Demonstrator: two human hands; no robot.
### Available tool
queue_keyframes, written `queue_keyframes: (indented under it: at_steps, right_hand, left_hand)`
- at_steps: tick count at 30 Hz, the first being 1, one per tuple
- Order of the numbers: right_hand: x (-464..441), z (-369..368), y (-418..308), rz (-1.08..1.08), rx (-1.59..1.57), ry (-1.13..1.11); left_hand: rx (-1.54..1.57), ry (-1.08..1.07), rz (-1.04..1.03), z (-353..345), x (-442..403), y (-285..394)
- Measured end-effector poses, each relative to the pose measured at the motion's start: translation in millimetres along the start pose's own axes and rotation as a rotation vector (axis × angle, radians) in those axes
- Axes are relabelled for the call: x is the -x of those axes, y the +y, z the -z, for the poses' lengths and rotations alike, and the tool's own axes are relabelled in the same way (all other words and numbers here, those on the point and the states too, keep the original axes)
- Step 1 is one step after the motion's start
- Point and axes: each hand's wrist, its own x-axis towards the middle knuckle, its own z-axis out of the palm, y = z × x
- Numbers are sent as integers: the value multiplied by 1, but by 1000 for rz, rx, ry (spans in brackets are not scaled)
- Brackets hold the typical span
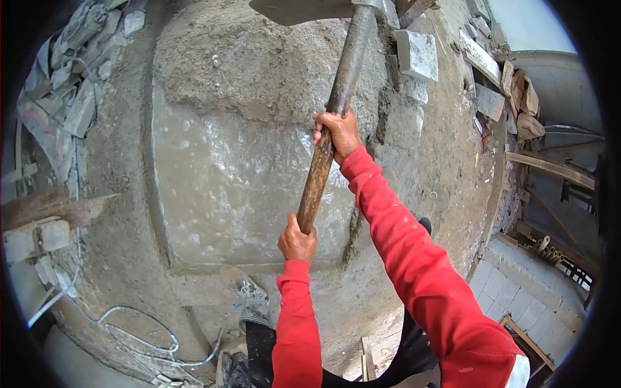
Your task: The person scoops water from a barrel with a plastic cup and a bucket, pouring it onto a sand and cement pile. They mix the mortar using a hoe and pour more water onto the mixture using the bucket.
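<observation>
Both my hands grip the long wooden handle of a hoe point(317, 178). Low on the handle, near its butt end, my left hand point(297, 242) is wrapped round the wood. Further up, my right hand point(339, 134) closes round the shaft. The metal hoe blade point(304, 9) is raised at the top of the view and partly cut off by the edge. Below the handle lies a rectangular pit of grey, watery cement mix point(220, 187). A heap of damp sandy mix point(239, 58) borders the wet part on its far side.
Pale blocks point(416, 55) line the pit's right side. Rubble and sacks point(71, 84) are piled at the left, above a broken board point(58, 208). A looped hose point(139, 352) lies at lower left. Lumber point(550, 169) leans at the right. My boot point(254, 304) stands at the near edge.
</observation>
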Motion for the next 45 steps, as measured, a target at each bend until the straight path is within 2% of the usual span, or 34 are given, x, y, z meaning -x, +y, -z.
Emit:
queue_keyframes:
  at_steps: [1, 3, 4, 6, 7, 9, 13, 15, 18, 22, 23, 24, 27, 28, 30, 31, 33, 35, 40, 43, 44, 45]
  right_hand:
    - [-24, 1, 17, 3, 1, 54]
    - [-51, 6, 62, -90, 87, 149]
    - [-55, 21, 86, -100, 68, 162]
    - [-60, 33, 129, -358, 61, 192]
    - [-54, 33, 144, -377, 61, 185]
    - [-15, 44, 167, -409, 123, 247]
    - [80, 45, 214, -529, 118, 274]
    - [121, 46, 214, -597, 132, 289]
    - [156, 52, 166, -534, 133, 294]
    - [114, 49, 30, -26, 413, 254]
    - [92, 47, -4, 114, 450, 222]
    - [68, 47, -34, 212, 556, 192]
    - [-13, 69, -64, 265, 512, 224]
    - [-37, 77, -59, 223, 546, 244]
    - [-77, 96, -22, 91, 678, 303]
    - [-88, 106, 8, -5, 779, 340]
    - [-84, 119, 69, -241, 934, 380]
    - [-40, 110, 97, -362, 885, 366]
    - [100, 102, 138, -397, 848, 282]
    - [181, 94, 150, -425, 721, 263]
    - [196, 83, 137, -454, 650, 254]
    - [204, 71, 120, -425, 582, 204]
  left_hand:
    - [-6, -2, -2, 1, -7, -6]
    - [-1, -146, 86, -2, -18, -17]
    - [-94, -160, 163, -6, -14, -21]
    - [-160, -183, 224, -8, -1, -30]
    - [-200, -215, 280, -8, 11, -35]
    - [-171, -269, 325, -10, 50, -55]
    - [-241, -201, 410, -1, 138, -87]
    - [-248, -213, 440, 4, 174, -98]
    - [-119, -252, 473, -2, 204, -87]
    - [308, -190, 121, -47, 124, -28]
    - [382, -225, 28, -55, 87, -5]
    - [431, -302, 26, -64, 54, 17]
    - [623, -259, -171, -100, -8, 62]
    - [625, -262, -171, -102, -16, 72]
    - [904, -603, 362, -98, -21, 86]
    - [896, -611, 371, -99, -13, 80]
    - [969, -623, 609, -94, 9, 61]
    - [969, -609, 658, -84, 48, 31]
    - [833, -579, 819, -49, 177, -4]
    - [731, -558, 903, -30, 248, -18]
    - [742, -542, 897, -31, 263, -30]
    - [688, -480, 757, -38, 276, -46]
